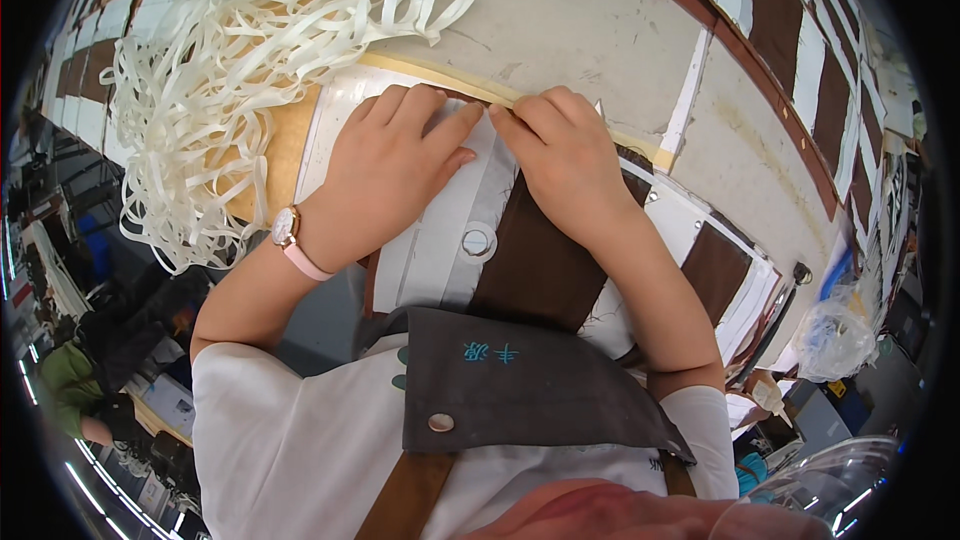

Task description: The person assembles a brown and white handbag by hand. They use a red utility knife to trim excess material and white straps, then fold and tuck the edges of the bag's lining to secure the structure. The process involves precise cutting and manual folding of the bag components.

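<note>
A brown-and-white striped panel (540,250) lies in front of me, with a round metal fitting (478,242) on a pale stripe. Frayed threads show along its right side. My left hand (385,165) rests on the panel's far left part, its index finger and thumb spread and the other fingers bent over the far edge. Close beside it, my right hand (565,155) has its fingers drawn together, pinching the far edge, where a pale yellow strip (440,75) runs. Both hands cover parts of that edge. What lies under the left fingertips is hidden.
A big tangle of white ribbon (230,70) spreads at the far left. More brown-and-white pieces (720,265) lie to the right, beside a worn grey tabletop (590,30). Long brown-edged panels (790,30) curve along the far right. A clear plastic bag (838,335) hangs right.
</note>
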The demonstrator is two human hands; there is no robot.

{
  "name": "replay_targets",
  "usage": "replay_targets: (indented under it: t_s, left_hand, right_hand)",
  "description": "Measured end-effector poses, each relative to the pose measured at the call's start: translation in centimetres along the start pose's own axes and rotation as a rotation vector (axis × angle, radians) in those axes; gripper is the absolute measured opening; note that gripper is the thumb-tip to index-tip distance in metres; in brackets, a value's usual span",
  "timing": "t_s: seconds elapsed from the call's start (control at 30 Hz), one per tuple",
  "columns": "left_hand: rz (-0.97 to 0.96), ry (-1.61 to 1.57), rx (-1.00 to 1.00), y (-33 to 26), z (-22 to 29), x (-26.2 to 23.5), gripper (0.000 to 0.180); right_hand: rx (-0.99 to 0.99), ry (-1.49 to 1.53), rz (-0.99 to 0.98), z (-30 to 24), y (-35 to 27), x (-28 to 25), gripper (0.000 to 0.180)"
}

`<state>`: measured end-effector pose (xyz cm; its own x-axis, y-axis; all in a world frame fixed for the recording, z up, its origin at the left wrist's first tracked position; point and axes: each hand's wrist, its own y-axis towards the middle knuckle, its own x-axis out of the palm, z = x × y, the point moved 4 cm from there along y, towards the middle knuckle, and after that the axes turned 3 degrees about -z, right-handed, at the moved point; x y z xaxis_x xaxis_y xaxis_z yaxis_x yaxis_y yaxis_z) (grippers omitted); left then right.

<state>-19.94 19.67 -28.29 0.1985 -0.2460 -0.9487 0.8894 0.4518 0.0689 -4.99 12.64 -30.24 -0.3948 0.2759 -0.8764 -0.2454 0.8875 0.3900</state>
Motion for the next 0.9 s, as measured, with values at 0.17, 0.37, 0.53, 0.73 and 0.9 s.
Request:
replay_targets:
  t_s: [0.17,0.37,0.53,0.73,0.9]
  left_hand:
    - [0.036,-0.045,-0.030,-0.1,-0.1,0.2,0.049]
    - [-0.004,0.058,0.000,-0.1,0.5,0.1,0.050]
    - [-0.099,0.128,-0.064,0.8,0.8,0.2,0.050]
    - [0.010,0.075,0.020,0.2,2.1,0.6,0.054]
    - [-0.008,0.066,0.027,0.3,3.2,0.6,0.059]
  right_hand:
    - [0.048,0.007,-0.048,-0.2,0.2,0.1,0.032]
    - [0.094,-0.043,-0.080,-0.6,0.4,0.4,0.032]
    - [0.181,-0.005,-0.047,-0.3,0.4,0.5,0.028]
    - [0.452,0.159,-0.086,1.3,-0.5,-1.3,0.010]
    - [0.465,0.231,-0.103,2.0,-0.2,-0.7,0.004]
